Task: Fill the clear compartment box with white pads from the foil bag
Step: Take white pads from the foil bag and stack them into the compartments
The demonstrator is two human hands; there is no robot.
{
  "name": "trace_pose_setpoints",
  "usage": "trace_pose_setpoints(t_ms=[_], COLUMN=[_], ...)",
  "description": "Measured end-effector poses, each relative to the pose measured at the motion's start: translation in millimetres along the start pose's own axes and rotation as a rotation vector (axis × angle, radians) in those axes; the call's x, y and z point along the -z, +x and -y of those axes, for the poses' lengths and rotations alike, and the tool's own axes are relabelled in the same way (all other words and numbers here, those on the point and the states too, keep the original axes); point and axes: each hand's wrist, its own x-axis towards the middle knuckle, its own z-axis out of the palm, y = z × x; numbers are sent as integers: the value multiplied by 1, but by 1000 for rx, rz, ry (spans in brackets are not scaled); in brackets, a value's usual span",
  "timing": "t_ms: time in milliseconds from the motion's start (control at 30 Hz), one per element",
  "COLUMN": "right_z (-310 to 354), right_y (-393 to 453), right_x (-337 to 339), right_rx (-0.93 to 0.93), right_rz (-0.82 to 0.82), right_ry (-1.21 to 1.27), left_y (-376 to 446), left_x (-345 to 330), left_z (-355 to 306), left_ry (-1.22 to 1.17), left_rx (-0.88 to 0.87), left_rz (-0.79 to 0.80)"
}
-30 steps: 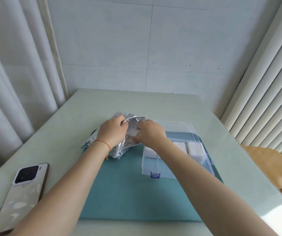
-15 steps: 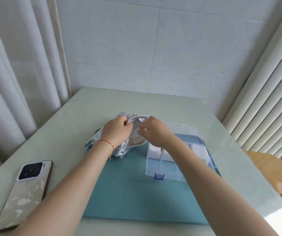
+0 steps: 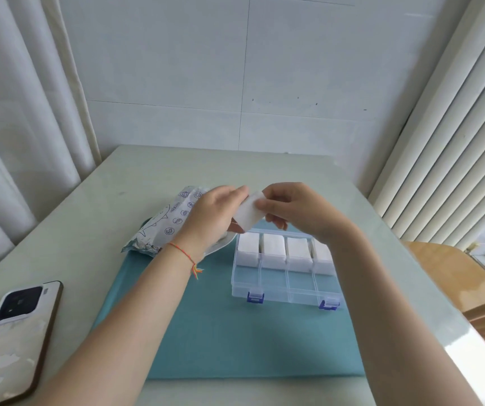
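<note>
Both hands up over the far-left corner of the clear compartment box [image 3: 286,276]: left hand [image 3: 216,213] and right hand [image 3: 295,208] each pinch one stack of white pads [image 3: 248,212], held in the air. Box sits open on the teal mat [image 3: 235,341]; far row of four compartments filled, near row empty. Foil bag [image 3: 166,222] lies left of box on the tabletop [image 3: 159,171]. Phone [image 3: 15,335] at near left.

A white pad [image 3: 248,211] is held above the clear compartment box [image 3: 286,284] with blue latches and white pads, on a teal mat [image 3: 220,332] over the pale green counter [image 3: 94,200]; at 10 o'clock lies the silver foil bag [image 3: 166,222], printed with blue line drawings.
</note>
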Motion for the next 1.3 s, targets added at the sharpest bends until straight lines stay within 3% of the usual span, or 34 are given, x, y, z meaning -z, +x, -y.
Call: trace_pose_setpoints(t_ms=[100,200,367,467,633,833,1167,1300], right_z=[-2,-1,-3,0,12,12,14,21], right_y=[-3,-3,5,0,-8,-6,-8,-13], right_x=[2,1,-14,-23,-35,-43,-39,-31], right_rx=[17,21,92,133,185,206,209,115], right_rz=[57,72,-170,-138,-20,-76,-103,3], right_ry=[-1,-29,-145,-181,-343,-501,-589,-432], left_y=[0,0,4,7,4,1,2,3], left_x=[-3,-6,-13,-12,-12,-11,-15,-15], left_z=[-4,-2,1,4,0,-1,5,7], left_ry=[-353,-468,-689,-768,-726,-692,-640,-574], left_rx=[278,340,458,499,495,486,492,472], left_rz=[259,376,220,146,211,245,250,232])
